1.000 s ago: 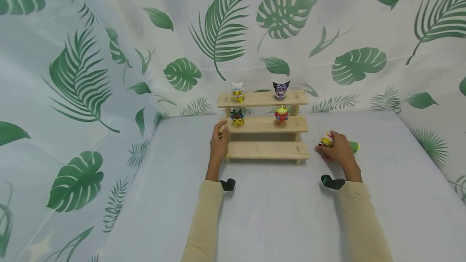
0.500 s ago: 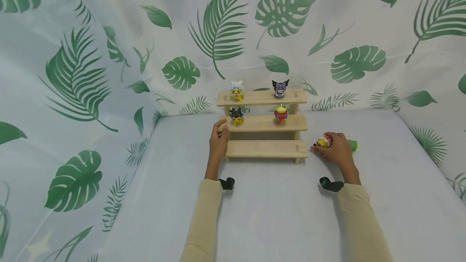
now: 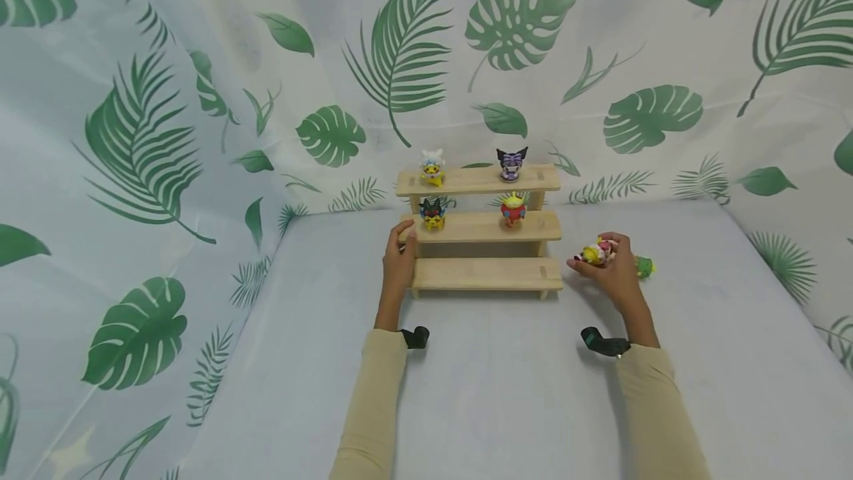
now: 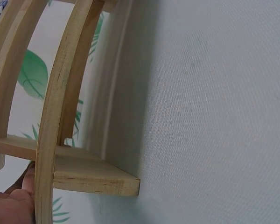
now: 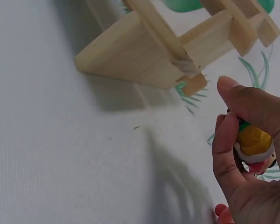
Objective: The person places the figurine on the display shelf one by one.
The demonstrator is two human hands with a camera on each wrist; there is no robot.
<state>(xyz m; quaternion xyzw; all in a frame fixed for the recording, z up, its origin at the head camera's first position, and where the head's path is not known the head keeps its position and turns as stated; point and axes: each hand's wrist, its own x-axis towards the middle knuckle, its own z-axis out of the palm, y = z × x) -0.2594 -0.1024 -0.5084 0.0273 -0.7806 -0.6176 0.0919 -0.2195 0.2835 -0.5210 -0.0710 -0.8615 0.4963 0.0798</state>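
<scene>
A three-tier wooden display shelf (image 3: pixel 489 272) stands on the table. My left hand (image 3: pixel 398 269) grips the left end of its middle tier, and the left wrist view shows fingers (image 4: pixel 16 205) behind the wood. To the right of the shelf, my right hand (image 3: pixel 620 272) holds a small toy figurine (image 3: pixel 597 252), coloured yellow, white and pink, tilted between thumb and fingers. The right wrist view shows that figurine (image 5: pixel 254 142) partly covered by the fingers. A green figurine (image 3: pixel 644 267) lies just right of my right hand, partly hidden by it.
The top tier bears a white-and-yellow figurine (image 3: pixel 432 167) and a purple-black one (image 3: pixel 512 165). On the middle tier stand a black-and-yellow figurine (image 3: pixel 432 215) and a red one (image 3: pixel 513 210). A leaf-patterned cloth (image 3: pixel 400 58) hangs behind. Something red (image 5: pixel 222 213) shows below the right hand.
The figurine in my right hand has been turned and shifted slightly in the fingers, with the hand moving a little left. My left hand has stayed at the shelf.
</scene>
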